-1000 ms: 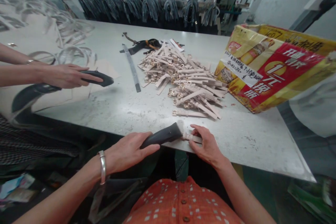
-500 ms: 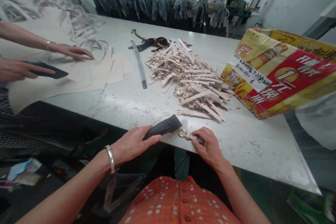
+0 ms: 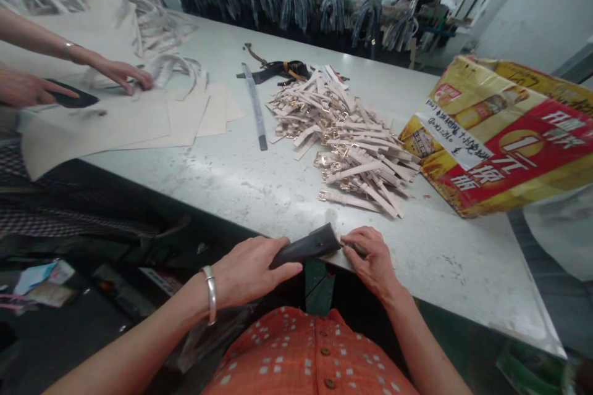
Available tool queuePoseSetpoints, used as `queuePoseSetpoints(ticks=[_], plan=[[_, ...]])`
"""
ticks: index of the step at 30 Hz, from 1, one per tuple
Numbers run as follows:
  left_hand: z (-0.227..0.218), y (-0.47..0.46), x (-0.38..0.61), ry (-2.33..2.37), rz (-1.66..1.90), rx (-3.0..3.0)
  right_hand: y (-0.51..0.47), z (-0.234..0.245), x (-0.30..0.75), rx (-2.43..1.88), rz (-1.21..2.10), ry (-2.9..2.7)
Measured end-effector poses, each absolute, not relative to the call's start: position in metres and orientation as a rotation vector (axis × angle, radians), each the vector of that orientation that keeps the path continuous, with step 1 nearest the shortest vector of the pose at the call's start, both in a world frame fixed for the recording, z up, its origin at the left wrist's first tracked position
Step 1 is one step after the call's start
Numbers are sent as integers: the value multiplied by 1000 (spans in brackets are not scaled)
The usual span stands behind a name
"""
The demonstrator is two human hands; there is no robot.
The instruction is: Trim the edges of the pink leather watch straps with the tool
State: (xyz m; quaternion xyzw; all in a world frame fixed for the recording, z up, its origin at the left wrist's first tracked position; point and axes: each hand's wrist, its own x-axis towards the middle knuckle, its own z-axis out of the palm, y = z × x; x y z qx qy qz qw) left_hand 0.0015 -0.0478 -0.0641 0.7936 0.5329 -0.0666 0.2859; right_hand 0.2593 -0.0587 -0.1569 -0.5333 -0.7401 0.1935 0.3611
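My left hand point(image 3: 259, 268) is closed around a dark, smooth hand tool point(image 3: 310, 245) with a broad, blunt end. That end points right, at the table's front edge, and reaches my right fingertips. My right hand point(image 3: 373, 256) rests at the edge with its fingers pinched on a small pale buckle strap point(image 3: 357, 249). Most of this strap is hidden by the fingers and the tool. Beyond both hands lies a heap of pale straps point(image 3: 343, 129) with gold-coloured buckles. One strap point(image 3: 352, 200) lies at the heap's near side.
A yellow and red carton point(image 3: 504, 142) stands right of the heap. Behind it are dark straps point(image 3: 278, 71) and a long grey strip point(image 3: 254, 108). At left, a co-worker's hands point(image 3: 115, 74) work over pale sheets point(image 3: 125, 120), one holding a dark tool point(image 3: 76, 97).
My left hand has moved the tool right and down, onto the strap at my right fingers, covering its buckle. The co-worker's hands have shifted left. The view has tilted slightly.
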Motion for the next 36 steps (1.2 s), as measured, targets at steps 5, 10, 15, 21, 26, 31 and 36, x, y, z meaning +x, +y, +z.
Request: queuePoseSetpoints(ticks=[5, 10, 15, 21, 26, 31, 36], plan=[[-63, -47, 14, 1380, -148, 2123, -58, -156, 260, -1378, 502, -1928], [-64, -42, 5, 1450, -87, 2032, -60, -153, 258, -1452, 475, -1914], [-62, -51, -12, 1498, -38, 1969, -59, -154, 258, -1478, 475, -1923], [-64, -59, 2, 1408, -69, 2029, -59, -152, 257, -1473, 457, -1933], [-68, -53, 20, 1404, -16, 2072, -59, -152, 257, -1487, 452, -1923], [-66, -55, 15, 1476, 12, 2064, -62, -148, 257, -1507, 482, -1922], [-74, -67, -9, 1560, 39, 1972, -68, -136, 296, -1554, 433, -1787]])
